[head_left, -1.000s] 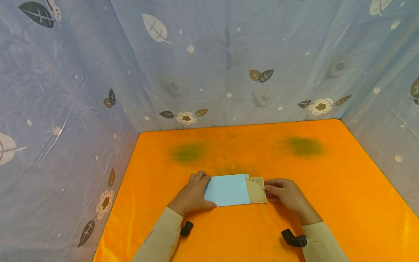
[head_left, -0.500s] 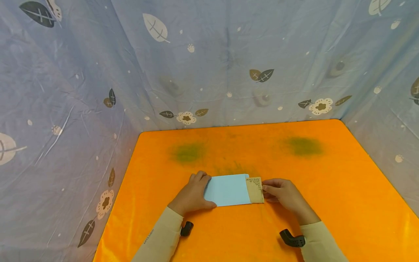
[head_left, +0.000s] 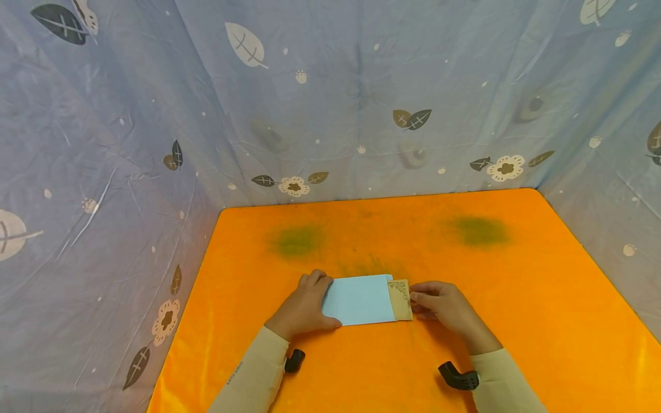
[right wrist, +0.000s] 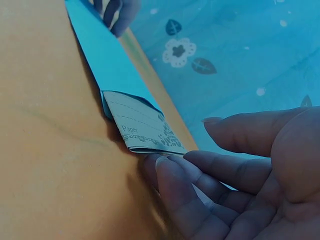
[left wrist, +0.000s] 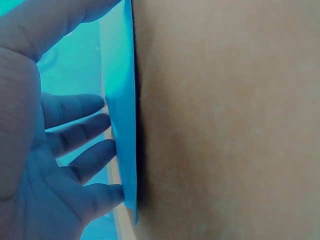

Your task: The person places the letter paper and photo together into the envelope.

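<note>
A light blue envelope lies on the orange cloth with its mouth to the right. My left hand holds its left end between thumb and fingers at opposite edges; in the left wrist view the fingertips touch the blue edge. Out of the mouth sticks a folded sheet of tan letter paper, with a dark floral print and the word "Paper" showing in the right wrist view. The fingertips of my right hand press on the sheet's outer end, thumb apart from it. The sheet's other part is hidden inside the envelope.
An orange cloth covers the table and bears two greenish patches towards the back. Grey-blue curtains with leaf and flower prints close off the back and both sides. Black devices sit at the wrists.
My right hand has moved a little to the left, and the letter paper has slid further into the envelope. The left hand and the envelope have stayed in place.
</note>
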`<state>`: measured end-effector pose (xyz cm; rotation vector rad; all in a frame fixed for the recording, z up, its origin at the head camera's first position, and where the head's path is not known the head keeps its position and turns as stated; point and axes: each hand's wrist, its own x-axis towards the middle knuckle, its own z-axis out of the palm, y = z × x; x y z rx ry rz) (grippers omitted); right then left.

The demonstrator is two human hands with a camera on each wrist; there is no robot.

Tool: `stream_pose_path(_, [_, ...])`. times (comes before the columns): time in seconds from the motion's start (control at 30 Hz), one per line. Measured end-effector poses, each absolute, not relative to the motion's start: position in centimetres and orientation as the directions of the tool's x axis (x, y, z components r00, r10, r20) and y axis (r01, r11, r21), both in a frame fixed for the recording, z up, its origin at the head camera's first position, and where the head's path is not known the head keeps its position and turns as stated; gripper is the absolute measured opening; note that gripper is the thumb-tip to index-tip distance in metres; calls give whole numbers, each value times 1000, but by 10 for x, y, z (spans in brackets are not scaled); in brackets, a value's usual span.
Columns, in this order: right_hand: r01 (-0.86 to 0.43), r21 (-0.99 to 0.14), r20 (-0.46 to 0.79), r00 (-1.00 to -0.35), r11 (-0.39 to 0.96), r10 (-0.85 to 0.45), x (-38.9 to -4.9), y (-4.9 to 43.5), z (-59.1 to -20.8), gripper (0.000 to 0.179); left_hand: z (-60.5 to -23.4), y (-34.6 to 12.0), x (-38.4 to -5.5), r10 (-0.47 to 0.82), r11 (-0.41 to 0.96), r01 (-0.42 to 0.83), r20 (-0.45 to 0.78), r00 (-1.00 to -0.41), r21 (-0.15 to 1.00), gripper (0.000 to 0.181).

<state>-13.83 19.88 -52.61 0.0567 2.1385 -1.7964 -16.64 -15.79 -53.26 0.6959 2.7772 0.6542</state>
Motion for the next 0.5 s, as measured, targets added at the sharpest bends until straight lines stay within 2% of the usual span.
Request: stream_pose_path(0.5, [239,-954,-276,-937,181,-216,-138,191,-527,43,-530,-157,-166,484,793,391,-93,-870,468,98])
